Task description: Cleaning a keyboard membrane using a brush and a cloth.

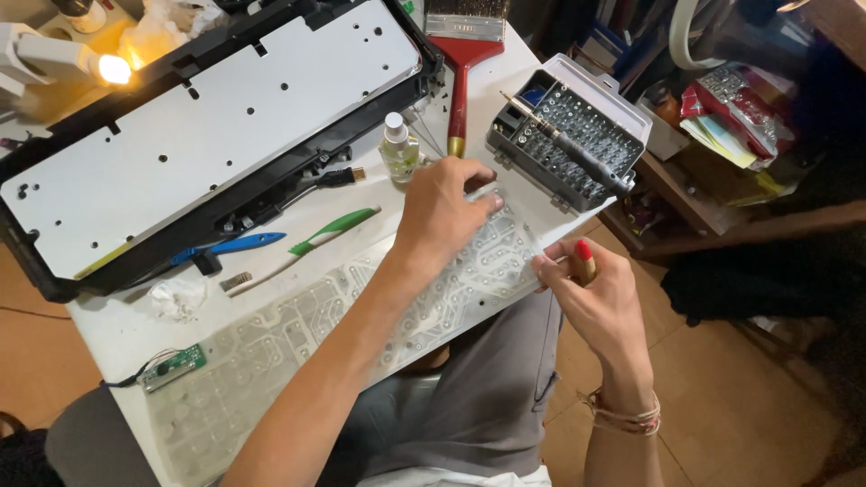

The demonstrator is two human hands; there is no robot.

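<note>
So the clear plastic sheet [361,316] with all the little circles and traces is lying along the near edge of the table [117,329], running from the near left corner up toward the right edge. The left hand [442,212] is pressing down flat on the sheet's far right end, fingers curled over its top edge. The right hand [591,289] is pinching the sheet's right corner between thumb and fingertips, right where it's hanging off the table's right edge, and it's also tucking a small stick with a red tip [584,259] against the palm. Just past the left hand, a small spray bottle [398,149] is standing, with a red paintbrush [460,86] beside it. The open bit set [564,135] is sitting at the far right corner, and the black keyboard frame [207,135] is taking up the far left.
</note>
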